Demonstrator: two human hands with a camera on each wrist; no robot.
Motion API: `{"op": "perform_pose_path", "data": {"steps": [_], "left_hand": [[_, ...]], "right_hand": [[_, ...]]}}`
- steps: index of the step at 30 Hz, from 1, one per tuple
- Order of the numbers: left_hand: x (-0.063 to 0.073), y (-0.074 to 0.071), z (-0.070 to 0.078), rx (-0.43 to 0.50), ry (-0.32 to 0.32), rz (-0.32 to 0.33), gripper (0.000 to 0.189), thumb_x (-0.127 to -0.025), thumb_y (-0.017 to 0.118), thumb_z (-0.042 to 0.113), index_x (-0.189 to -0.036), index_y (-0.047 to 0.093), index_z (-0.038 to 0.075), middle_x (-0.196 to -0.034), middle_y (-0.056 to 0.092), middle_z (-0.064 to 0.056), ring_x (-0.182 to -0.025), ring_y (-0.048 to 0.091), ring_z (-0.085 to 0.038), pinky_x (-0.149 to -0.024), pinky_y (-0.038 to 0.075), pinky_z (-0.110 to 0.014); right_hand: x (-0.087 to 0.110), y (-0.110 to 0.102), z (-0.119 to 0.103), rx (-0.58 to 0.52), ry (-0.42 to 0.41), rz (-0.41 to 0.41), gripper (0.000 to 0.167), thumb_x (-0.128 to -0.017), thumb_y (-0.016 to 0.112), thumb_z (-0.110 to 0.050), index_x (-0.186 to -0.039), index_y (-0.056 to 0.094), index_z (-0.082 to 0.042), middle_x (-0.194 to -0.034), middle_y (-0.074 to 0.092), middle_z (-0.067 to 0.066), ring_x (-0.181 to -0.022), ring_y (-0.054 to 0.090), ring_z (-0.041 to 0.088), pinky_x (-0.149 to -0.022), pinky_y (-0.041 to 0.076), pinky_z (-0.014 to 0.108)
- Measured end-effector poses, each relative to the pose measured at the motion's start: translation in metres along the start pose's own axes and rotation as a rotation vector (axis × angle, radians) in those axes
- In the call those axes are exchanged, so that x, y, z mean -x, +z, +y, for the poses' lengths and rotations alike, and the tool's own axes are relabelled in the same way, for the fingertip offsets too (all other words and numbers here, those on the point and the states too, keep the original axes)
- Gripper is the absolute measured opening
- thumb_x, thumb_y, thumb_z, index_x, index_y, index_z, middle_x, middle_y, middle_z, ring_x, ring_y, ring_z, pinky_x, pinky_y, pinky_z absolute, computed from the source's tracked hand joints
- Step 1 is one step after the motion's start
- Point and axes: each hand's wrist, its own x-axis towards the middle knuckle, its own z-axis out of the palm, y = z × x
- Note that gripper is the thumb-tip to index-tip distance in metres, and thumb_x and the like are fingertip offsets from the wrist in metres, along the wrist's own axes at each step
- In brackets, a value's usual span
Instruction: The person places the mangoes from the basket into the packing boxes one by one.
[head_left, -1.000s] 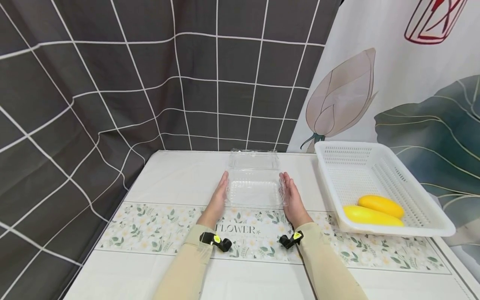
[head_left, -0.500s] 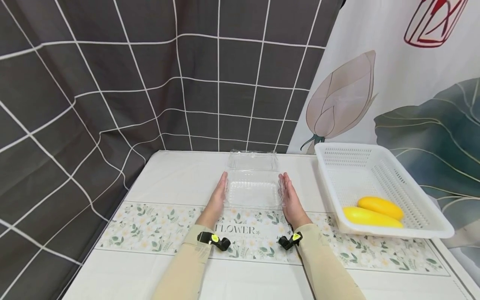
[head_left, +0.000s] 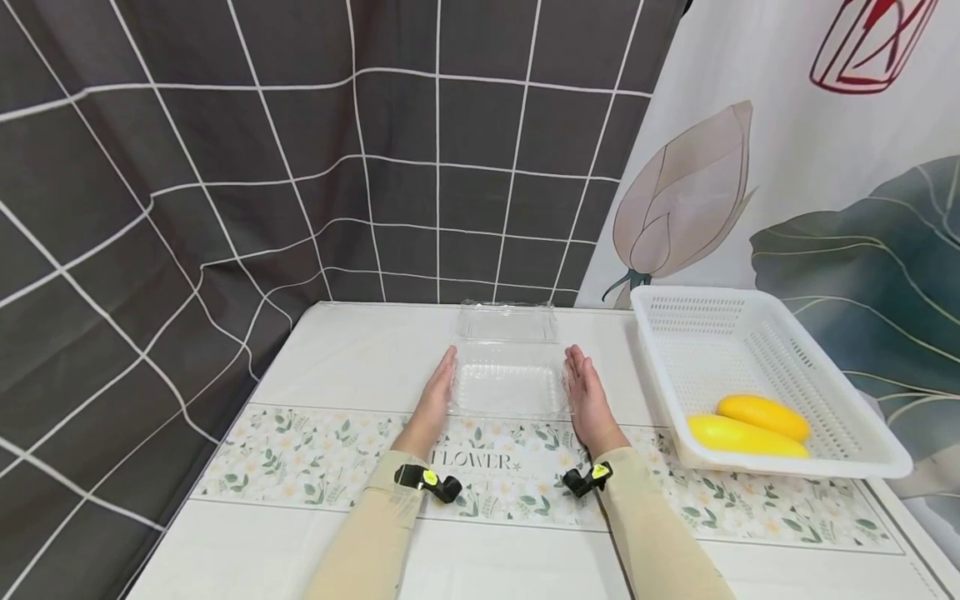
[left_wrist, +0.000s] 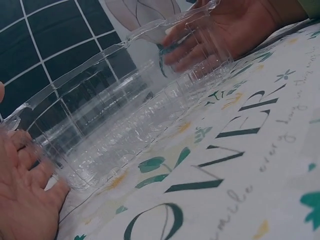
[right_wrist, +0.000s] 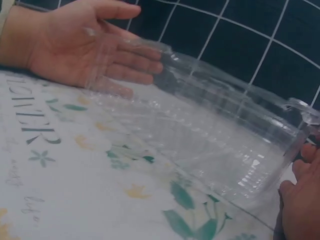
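A clear plastic clamshell box (head_left: 510,387) stands on the table, its lid (head_left: 507,322) swung back toward the dark curtain. Nothing shows inside the box. My left hand (head_left: 433,403) stands on edge along the left wall, fingers straight, palm facing the plastic. On the other side my right hand (head_left: 590,403) is upright in the same way, fingers extended right beside the right wall. Both palms show through the clear walls in the wrist views, the left hand (right_wrist: 80,47) with its thumb raised and the right hand (left_wrist: 225,32) with fingers spread slightly.
To the right, a white perforated plastic basket (head_left: 708,354) holds two yellow, elongated, mango-like things (head_left: 763,416) at its near end. A floral band (head_left: 300,454) with printed lettering crosses the white tablecloth (head_left: 352,350). A dark grid curtain (head_left: 397,200) hangs behind the table.
My right hand has shifted slightly right, outward from the box wall. The left hand and the basket stay about where they were.
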Motion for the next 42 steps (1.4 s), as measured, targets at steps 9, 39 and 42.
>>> {"op": "perform_pose_path", "data": {"steps": [9, 39, 42], "left_hand": [[-0.003, -0.001, -0.001, -0.003, -0.014, 0.025, 0.060, -0.109, 0.024, 0.047, -0.164, 0.016, 0.023, -0.170, 0.011, 0.008, -0.156, 0.009, -0.018, -0.127, 0.008, -0.041], [0.001, -0.002, -0.002, -0.012, -0.033, 0.037, 0.061, -0.108, 0.033, 0.048, -0.163, 0.020, 0.026, -0.168, 0.017, 0.008, -0.155, 0.015, -0.019, -0.126, 0.008, -0.047], [0.001, -0.002, -0.002, -0.015, -0.039, 0.033, 0.060, -0.108, 0.032, 0.049, -0.163, 0.019, 0.029, -0.168, 0.016, 0.009, -0.155, 0.015, -0.017, -0.127, 0.008, -0.045]], "right_hand": [[-0.011, 0.000, -0.033, 0.052, -0.033, 0.123, 0.068, -0.110, 0.020, -0.048, -0.163, 0.004, -0.009, -0.170, 0.006, 0.009, -0.156, 0.004, 0.020, -0.127, 0.003, 0.037], [-0.012, -0.012, -0.175, 0.348, -0.267, 0.122, 0.059, -0.110, 0.034, -0.029, -0.160, 0.020, 0.000, -0.164, 0.024, 0.019, -0.153, 0.022, 0.027, -0.125, 0.017, 0.029], [-0.012, -0.018, -0.181, 0.418, -0.279, 0.120, 0.059, -0.110, 0.035, -0.030, -0.160, 0.021, -0.002, -0.164, 0.024, 0.019, -0.153, 0.021, 0.030, -0.126, 0.015, 0.036]]}}
